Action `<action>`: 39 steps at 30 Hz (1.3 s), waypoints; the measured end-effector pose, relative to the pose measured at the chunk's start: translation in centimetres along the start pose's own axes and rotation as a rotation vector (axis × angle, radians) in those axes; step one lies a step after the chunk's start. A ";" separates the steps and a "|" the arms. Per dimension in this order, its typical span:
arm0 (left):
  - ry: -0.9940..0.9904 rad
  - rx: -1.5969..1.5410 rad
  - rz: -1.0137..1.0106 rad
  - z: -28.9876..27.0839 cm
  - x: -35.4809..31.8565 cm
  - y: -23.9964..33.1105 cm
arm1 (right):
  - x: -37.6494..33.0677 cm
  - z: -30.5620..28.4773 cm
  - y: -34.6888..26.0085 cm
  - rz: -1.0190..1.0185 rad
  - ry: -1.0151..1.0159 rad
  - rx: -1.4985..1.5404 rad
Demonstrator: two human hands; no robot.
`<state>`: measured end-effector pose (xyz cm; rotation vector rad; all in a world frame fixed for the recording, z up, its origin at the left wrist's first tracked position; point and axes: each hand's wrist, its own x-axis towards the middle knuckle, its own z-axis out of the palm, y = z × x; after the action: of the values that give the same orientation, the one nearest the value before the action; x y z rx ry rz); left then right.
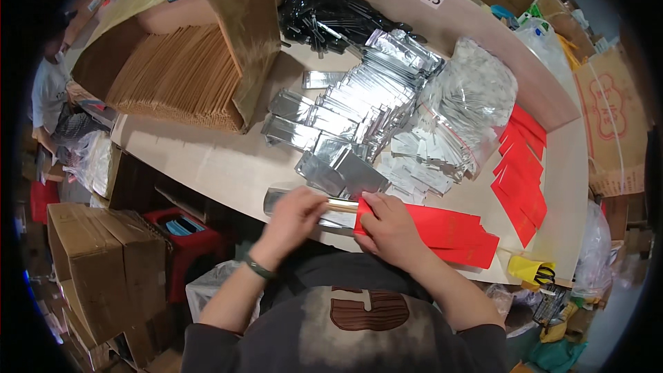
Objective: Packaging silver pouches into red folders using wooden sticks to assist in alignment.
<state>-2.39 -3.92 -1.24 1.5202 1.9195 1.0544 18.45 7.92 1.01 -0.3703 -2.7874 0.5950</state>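
Two hands meet just below the frame's center, where we see a gold strip (342, 205) lying nearly level, long axis left to right, its right end at a red packet (360, 214). The left hand (297, 215), slightly blurred, pinches the strip with fingertips hidden; the right hand (391, 229), back up, grips the packet and covers most of it. We cannot tell how far the strip enters. Both forearms slant inward from the lower edge.

The left hand (293, 220) holds a shiny strip (342, 205). The right hand (391, 229) rests on red paper (452, 233). Silver packets (359, 103) lie piled up on the table (190, 159).
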 end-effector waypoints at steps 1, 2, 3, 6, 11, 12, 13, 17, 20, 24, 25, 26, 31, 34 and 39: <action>-0.042 -0.101 -0.073 0.8 0.6 1.5 | 0.2 0.2 0.0 0.063 0.005 0.002; 0.079 -0.031 0.000 1.4 0.5 0.9 | 0.2 0.3 0.1 0.125 0.010 0.005; 0.227 0.076 -0.028 1.5 0.3 0.2 | 0.0 -0.2 0.0 0.153 0.012 -0.033; 0.288 0.099 -0.157 1.3 0.2 -0.1 | -0.9 0.3 0.7 0.121 0.041 -0.056; -0.116 -0.507 -0.143 3.0 0.8 4.3 | 0.0 0.3 0.6 0.117 0.050 0.008; -0.129 -0.662 -0.220 2.7 0.8 4.1 | -0.1 0.2 0.7 0.129 0.024 0.041; -0.005 -0.409 -0.253 2.0 1.1 3.3 | -0.1 0.1 1.0 0.133 0.035 0.041; 0.082 -0.063 -0.238 1.7 1.3 1.9 | -0.5 0.4 1.1 0.115 0.091 0.034; -0.300 -0.369 -0.115 3.5 1.3 4.7 | -0.4 -0.1 1.1 0.102 0.060 0.060; -0.095 0.237 0.155 -0.4 1.6 5.9 | -1.2 -1.3 1.6 0.052 0.110 0.052; -0.097 0.410 0.256 -1.0 1.7 6.5 | -1.4 -1.5 1.4 0.015 0.148 0.019; -0.095 0.579 0.358 -1.2 1.9 6.8 | -1.5 -1.7 1.4 0.039 0.148 0.009; -0.243 0.566 0.011 0.1 3.0 4.3 | -4.6 -7.5 9.1 0.129 0.025 -0.150; -0.330 0.097 -0.319 -0.6 2.5 3.1 | -8.5 -12.1 11.3 0.173 0.218 -0.290; -0.765 -0.440 0.154 4.4 1.4 9.1 | -8.1 -4.7 4.1 0.131 -0.048 0.216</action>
<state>5.93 -0.58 3.54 1.5168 0.9908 0.7254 28.20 10.84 1.79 -0.4997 -2.7218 0.9375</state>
